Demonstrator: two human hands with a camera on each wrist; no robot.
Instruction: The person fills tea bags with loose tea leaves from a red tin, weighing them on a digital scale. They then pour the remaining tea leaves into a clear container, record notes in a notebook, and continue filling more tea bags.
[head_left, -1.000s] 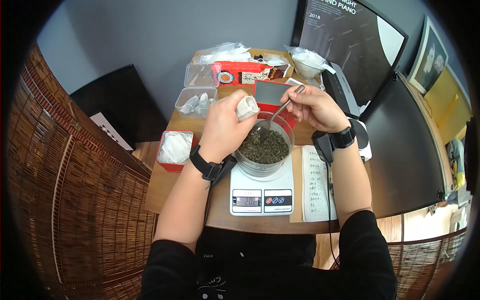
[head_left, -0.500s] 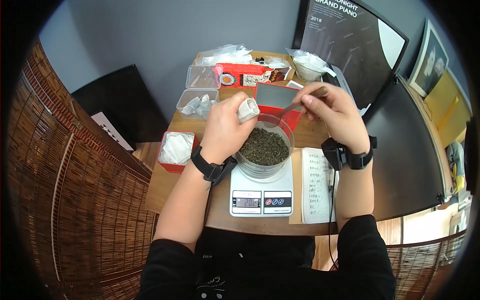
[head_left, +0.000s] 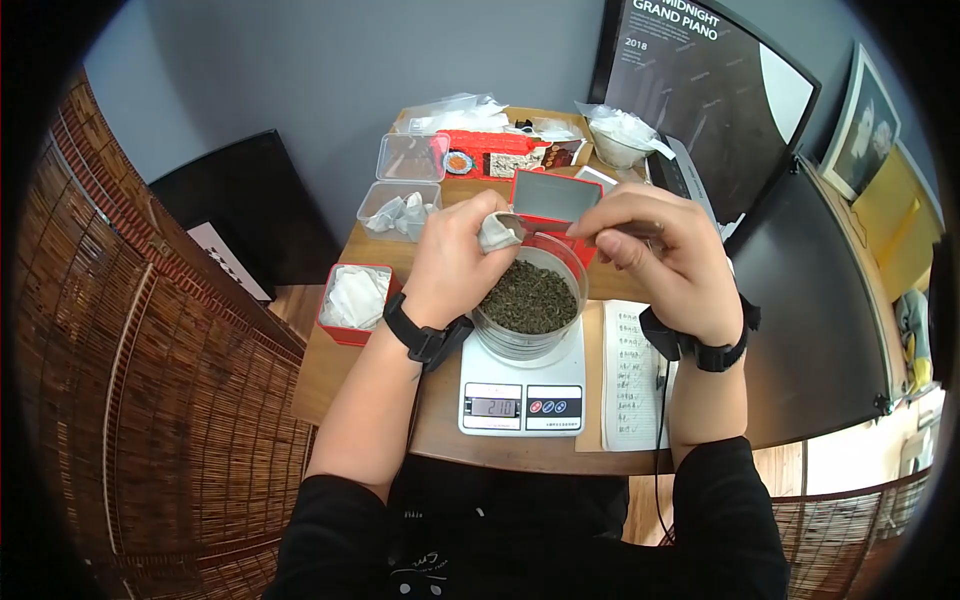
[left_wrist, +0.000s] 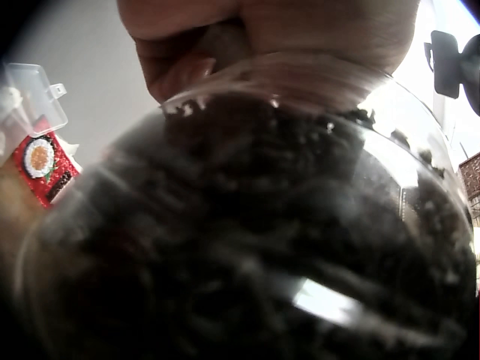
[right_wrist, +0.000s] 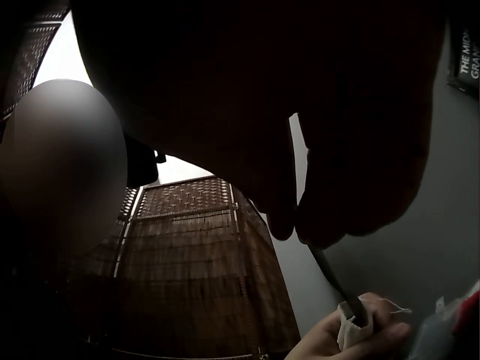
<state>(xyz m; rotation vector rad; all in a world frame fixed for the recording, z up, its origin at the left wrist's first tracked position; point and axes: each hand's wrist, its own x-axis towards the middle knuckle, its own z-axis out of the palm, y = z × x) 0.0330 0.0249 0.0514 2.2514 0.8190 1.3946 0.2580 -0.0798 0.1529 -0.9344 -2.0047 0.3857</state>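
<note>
My left hand [head_left: 450, 255] grips a small white drawstring bag [head_left: 496, 236] beside the tub's rim, its mouth held upward. In my right hand [head_left: 675, 255], thumb and fingers pinch the handle of a metal spoon [right_wrist: 328, 271]. The spoon's front end reaches into the bag's mouth in the right wrist view. Below the hands, a clear round tub [head_left: 520, 346] holds dark green dried leaves [head_left: 535, 298], likely tea. It stands on a white kitchen scale [head_left: 567, 368] whose display shows digits like 210. In the left wrist view the tub's wall covers most of the frame.
A red tin [head_left: 350, 336] of white bags stands at left. Behind it is a clear lidded box [head_left: 432, 192] with more bags. An open red box [head_left: 556, 192] stands behind the tub. To the right lies a handwritten notebook [head_left: 628, 400]; a cable crosses its edge.
My right hand has lifted the spoon from the leaves and brought it to the bag's mouth. The left hand stays nearly still. The scale's digits changed from about 202 to 210.
</note>
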